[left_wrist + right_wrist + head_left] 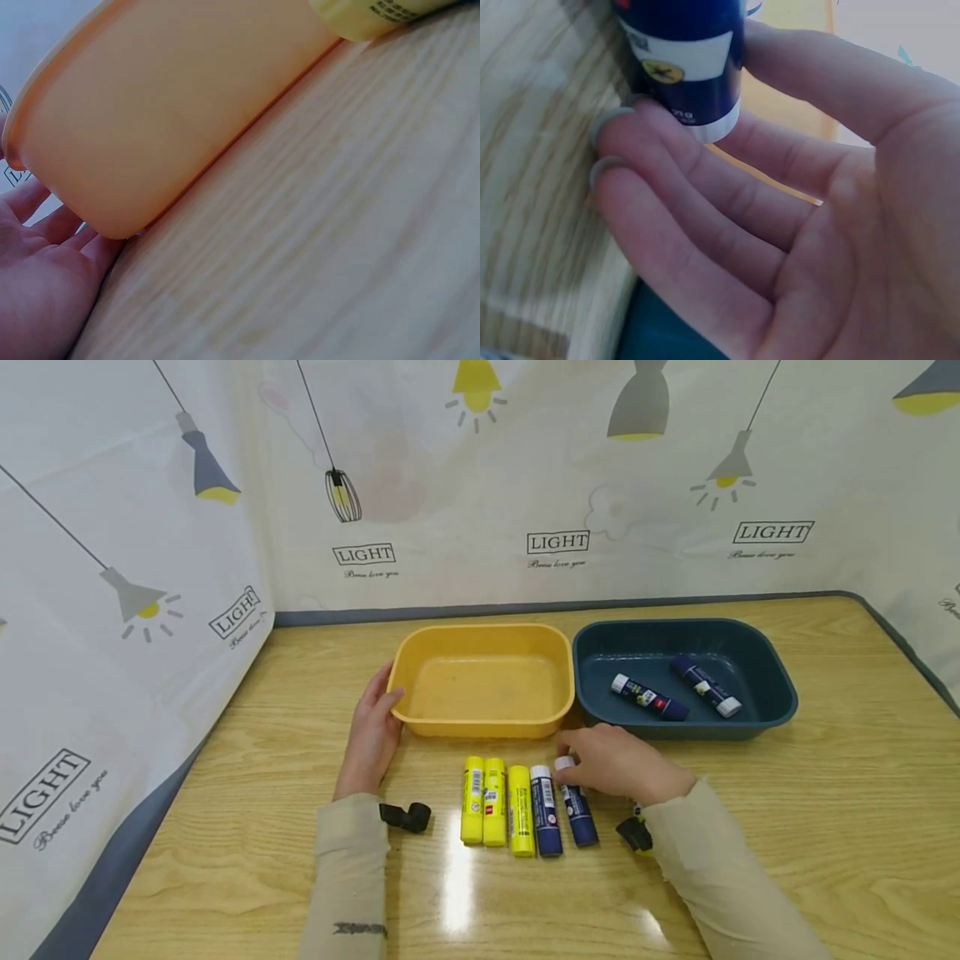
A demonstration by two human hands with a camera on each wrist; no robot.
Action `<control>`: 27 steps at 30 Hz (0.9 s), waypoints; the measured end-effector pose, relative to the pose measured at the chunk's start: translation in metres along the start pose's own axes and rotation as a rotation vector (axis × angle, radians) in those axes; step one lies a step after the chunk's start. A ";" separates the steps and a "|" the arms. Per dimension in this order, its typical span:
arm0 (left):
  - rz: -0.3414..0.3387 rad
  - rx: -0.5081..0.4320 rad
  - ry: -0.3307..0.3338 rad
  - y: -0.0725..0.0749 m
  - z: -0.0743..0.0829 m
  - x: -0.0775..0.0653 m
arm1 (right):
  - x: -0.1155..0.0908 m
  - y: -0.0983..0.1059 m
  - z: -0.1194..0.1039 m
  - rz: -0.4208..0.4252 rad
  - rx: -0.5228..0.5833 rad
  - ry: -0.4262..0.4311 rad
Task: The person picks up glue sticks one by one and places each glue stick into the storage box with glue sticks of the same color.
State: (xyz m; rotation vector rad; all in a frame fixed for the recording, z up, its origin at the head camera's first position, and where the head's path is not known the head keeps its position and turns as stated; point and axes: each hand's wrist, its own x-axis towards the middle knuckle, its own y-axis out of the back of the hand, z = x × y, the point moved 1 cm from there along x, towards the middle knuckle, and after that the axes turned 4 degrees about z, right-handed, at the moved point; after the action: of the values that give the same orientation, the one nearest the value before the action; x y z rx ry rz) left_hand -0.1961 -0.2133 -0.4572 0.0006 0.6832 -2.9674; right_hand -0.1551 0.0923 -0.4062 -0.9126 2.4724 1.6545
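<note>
My left hand (372,735) grips the left end of a yellow plastic bin (480,727), thumb over the rim; the left wrist view shows its fingers (56,225) along the outside wall. Over on the right, my right hand (626,764) pinches the white end of a dark blue glue stick (581,817) between thumb and fingers. That stick (682,64) slants slightly on the table at the right end of a row. Beside it lie another blue glue stick (547,814) and three yellow ones, the closest being this yellow glue stick (521,814).
A dark teal bin (690,732) stands right against the yellow one, with two blue glue sticks (648,697) lying inside. Black wrist straps (405,817) show at both cuffs. Behind the wooden table (247,860) hangs a lamp-patterned cloth (465,485).
</note>
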 end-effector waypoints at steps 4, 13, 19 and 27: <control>0.002 0.008 0.001 0.000 0.000 0.001 | 0.000 -0.001 -0.001 0.005 0.000 -0.004; 0.003 0.008 -0.003 0.000 0.000 0.000 | -0.001 0.000 -0.003 0.011 -0.008 -0.015; 0.000 0.004 -0.008 0.001 -0.001 0.001 | -0.001 0.001 -0.004 0.045 0.009 -0.048; -0.001 -0.008 -0.005 0.000 0.000 0.001 | -0.002 0.003 -0.005 0.079 -0.005 -0.061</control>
State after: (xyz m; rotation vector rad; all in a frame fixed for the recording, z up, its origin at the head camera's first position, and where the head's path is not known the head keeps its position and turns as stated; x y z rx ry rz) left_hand -0.1972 -0.2134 -0.4576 -0.0079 0.6944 -2.9642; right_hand -0.1530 0.0897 -0.4008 -0.7623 2.4956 1.6857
